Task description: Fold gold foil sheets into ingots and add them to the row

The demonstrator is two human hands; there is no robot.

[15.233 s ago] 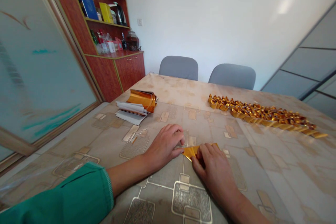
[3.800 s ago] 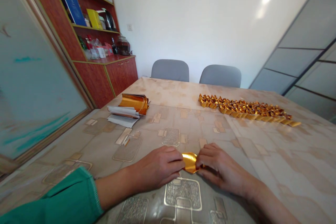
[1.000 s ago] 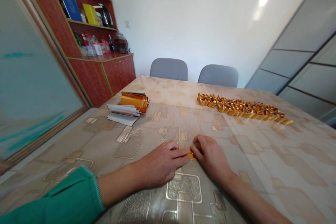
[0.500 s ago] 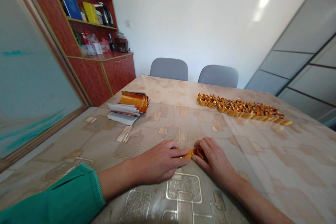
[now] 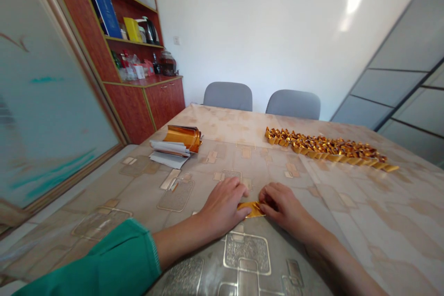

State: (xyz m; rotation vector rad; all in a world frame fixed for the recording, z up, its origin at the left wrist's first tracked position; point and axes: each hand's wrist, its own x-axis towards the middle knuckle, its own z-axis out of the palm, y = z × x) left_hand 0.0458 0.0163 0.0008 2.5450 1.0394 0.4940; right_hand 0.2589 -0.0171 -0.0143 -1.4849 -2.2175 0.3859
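Note:
A small folded piece of gold foil paper (image 5: 254, 209) lies on the table in front of me, between my two hands. My left hand (image 5: 225, 204) holds its left end, with the thumb along the near edge and the fingers curled over the far side. At the other end, my right hand (image 5: 284, 207) pinches the paper between thumb and curled fingers. Both ends of the piece are partly hidden by my fingers. Farther off to the left is a stack of gold-and-white foil sheets (image 5: 182, 141), slightly curled.
Rows of folded gold foil pieces (image 5: 326, 147) stand at the right back of the table. A patterned cover (image 5: 360, 203) lies over the tabletop. Two grey chairs (image 5: 228, 95) are at the far edge, and a red-brown cabinet (image 5: 166, 101) stands at the left back.
My left hand's fingers have lifted and curled, and its thumb now presses the paper's near edge. More of the gold paper shows, looking flatter. The view has shifted slightly.

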